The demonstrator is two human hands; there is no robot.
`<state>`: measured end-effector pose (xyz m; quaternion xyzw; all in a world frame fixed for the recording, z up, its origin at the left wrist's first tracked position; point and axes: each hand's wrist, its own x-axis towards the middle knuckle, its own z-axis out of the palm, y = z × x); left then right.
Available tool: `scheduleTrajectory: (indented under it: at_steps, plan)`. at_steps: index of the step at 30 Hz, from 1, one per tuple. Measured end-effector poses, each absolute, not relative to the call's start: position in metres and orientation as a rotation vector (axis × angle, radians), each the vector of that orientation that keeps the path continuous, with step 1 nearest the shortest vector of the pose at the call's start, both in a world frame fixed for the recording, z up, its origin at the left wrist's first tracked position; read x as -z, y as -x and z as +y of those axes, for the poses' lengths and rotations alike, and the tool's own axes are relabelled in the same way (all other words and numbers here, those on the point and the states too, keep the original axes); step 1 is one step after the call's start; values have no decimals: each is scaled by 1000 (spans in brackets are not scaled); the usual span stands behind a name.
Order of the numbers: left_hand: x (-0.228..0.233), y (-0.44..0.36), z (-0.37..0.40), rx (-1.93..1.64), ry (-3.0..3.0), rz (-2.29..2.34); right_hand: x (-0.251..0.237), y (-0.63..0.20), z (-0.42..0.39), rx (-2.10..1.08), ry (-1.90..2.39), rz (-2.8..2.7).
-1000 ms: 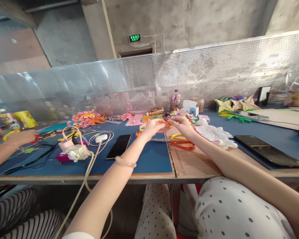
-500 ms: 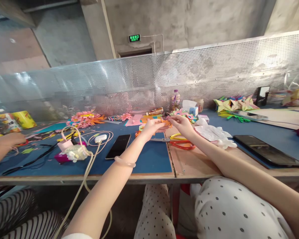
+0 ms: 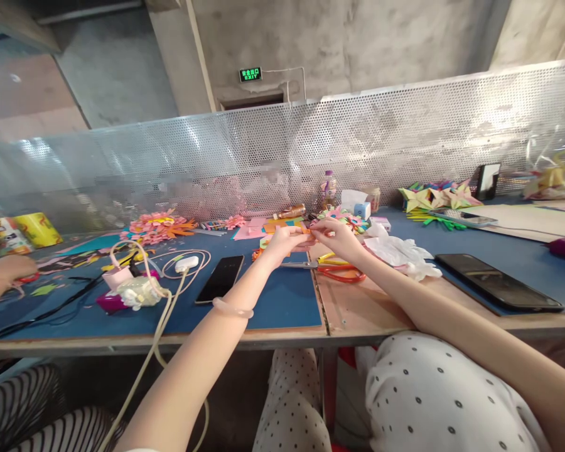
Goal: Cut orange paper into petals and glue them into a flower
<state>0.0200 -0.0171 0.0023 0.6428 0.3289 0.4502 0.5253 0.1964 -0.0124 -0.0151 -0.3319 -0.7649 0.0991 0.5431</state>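
In the middle of the head view, my left hand (image 3: 285, 242) and my right hand (image 3: 338, 238) meet above the table. Between their fingertips is a small orange paper piece (image 3: 307, 231), mostly covered by the fingers; its exact shape is hidden. Both hands are closed in a pinch on it. Just below lie scissors (image 3: 341, 273) with red-orange handles, and a yellow-handled tool (image 3: 327, 258) partly under my right hand. Behind the hands are pink paper sheets (image 3: 250, 229) and a colourful paper flower cluster (image 3: 341, 220).
A black phone (image 3: 220, 279) lies left, a larger one (image 3: 496, 282) right. Crumpled white plastic (image 3: 398, 251) sits beside my right forearm. A charger with cables (image 3: 136, 290) hangs over the front edge. Pink paper flowers (image 3: 153, 227) lie further back. Another person's hand (image 3: 9, 271) is at far left.
My right hand has shifted slightly left, closer to my left hand, and the orange paper shows less between the fingers. The whole view has moved slightly.
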Motion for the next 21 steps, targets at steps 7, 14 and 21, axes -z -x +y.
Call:
scheduleTrajectory:
  at_steps: [7,14,21]
  plan:
    - [-3,-20,-19,-1070,-1570,789,15,-195,-13,-304,832,-1772]
    - [-2,-21,-17,-1018,-1573,779,17,-197,-12,-511,893,-1695]
    - [-2,-22,-17,-1038,-1556,800,15,-198,-13,-606,887,-1667]
